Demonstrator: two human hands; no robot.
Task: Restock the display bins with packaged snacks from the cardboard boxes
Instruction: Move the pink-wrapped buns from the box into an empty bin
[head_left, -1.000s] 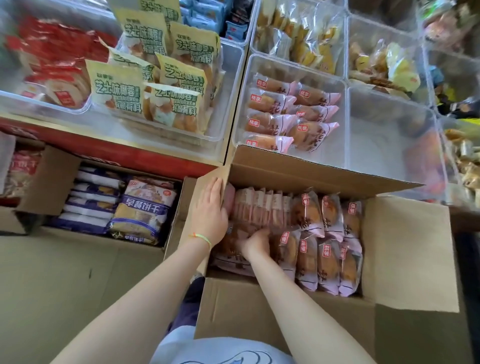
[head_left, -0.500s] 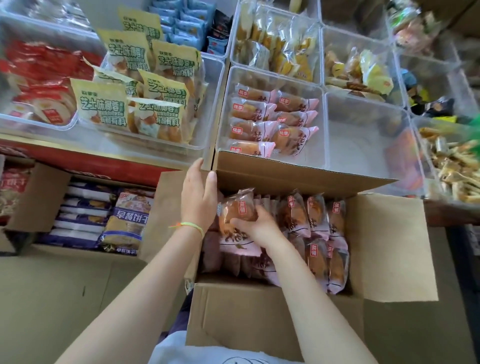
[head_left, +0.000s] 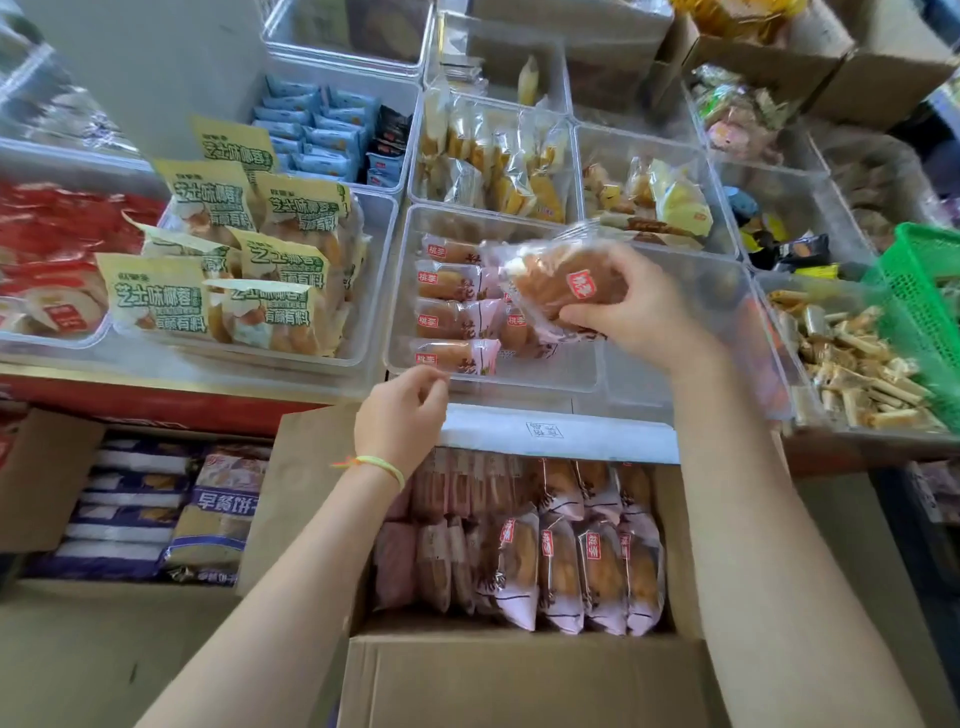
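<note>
My right hand (head_left: 636, 306) grips one bread packet (head_left: 563, 283) over the clear bin (head_left: 587, 382), barely half stocked, left hand (head_left: 402, 413) loosely curled, empty, the cardboard box (head_left: 519, 675) below nearly full.

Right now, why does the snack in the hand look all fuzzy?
Head view: the pack in the right hand is smeared by motion blur, while the packs in the box are sharper. Head view: the wide lens bends the bins near the edges, and glare whitens the box flap.
</note>
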